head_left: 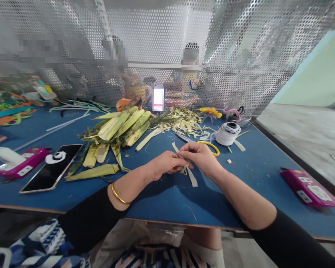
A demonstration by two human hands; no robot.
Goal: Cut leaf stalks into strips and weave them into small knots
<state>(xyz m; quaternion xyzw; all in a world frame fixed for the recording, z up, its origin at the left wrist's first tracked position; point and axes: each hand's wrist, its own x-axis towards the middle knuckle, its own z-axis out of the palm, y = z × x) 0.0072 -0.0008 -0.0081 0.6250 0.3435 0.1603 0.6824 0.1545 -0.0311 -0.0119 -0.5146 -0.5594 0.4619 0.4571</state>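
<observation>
My left hand (166,165) and my right hand (202,158) meet over the middle of the blue table (162,201). Both pinch the same thin pale-green leaf strip (190,175), whose loose end hangs down onto the table. A gold bangle (117,194) sits on my left wrist. Just behind my right hand lie yellow-handled scissors (212,146). A pile of green-yellow folded leaves (120,128) lies behind and left of my hands.
A phone (51,168) lies at the left, with a pink box (22,163) beside it. A spool of white string (228,133) stands at back right. Leaf trimmings (185,123) cover the back. Another pink box (309,188) rests at the right edge. Perforated metal screen (162,44) closes the back.
</observation>
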